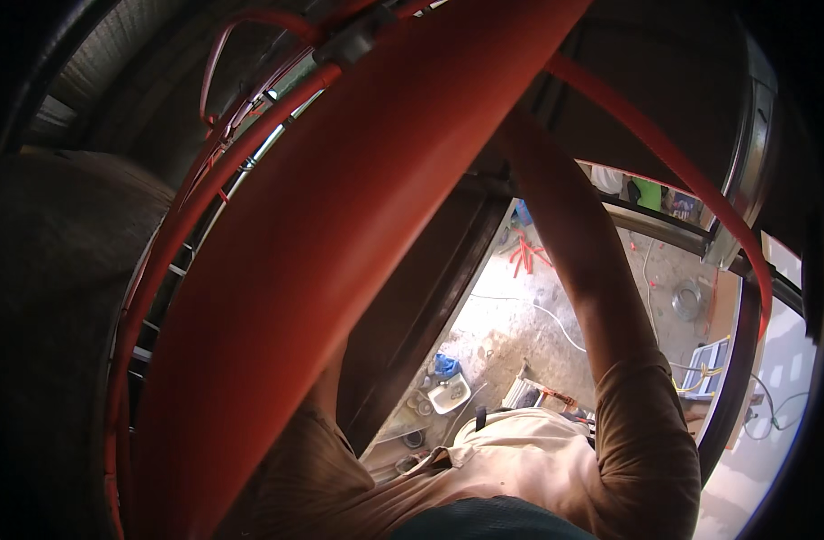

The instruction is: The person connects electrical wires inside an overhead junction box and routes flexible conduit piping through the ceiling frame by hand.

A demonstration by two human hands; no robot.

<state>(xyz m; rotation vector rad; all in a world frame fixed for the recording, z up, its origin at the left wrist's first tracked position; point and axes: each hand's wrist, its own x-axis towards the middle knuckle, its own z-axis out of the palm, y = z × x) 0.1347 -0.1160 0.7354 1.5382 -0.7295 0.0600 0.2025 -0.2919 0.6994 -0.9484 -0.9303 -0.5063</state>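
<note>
A thick red pipe [340, 243] crosses the view diagonally, very close to the camera. My right arm [578, 252] reaches up from the lower right and passes behind it near the top centre, where my right hand is hidden. My left arm [313, 432] rises from the lower middle and disappears behind the same pipe; my left hand is hidden too. A grey fitting [353, 40] sits at the top on thinner red tubing [282, 112]. Another red tube [664, 144] curves down the right. I cannot tell what either hand holds or touches.
Dark metal framing [655, 225] and a beam [439, 315] border an opening. Far below are a concrete floor [511, 324] with red offcuts [526, 252], cables, a white tub [448, 393], an orange-and-white ladder-like item [533, 396] and stored items [646, 193]. A curved dark surface [52, 297] fills the left.
</note>
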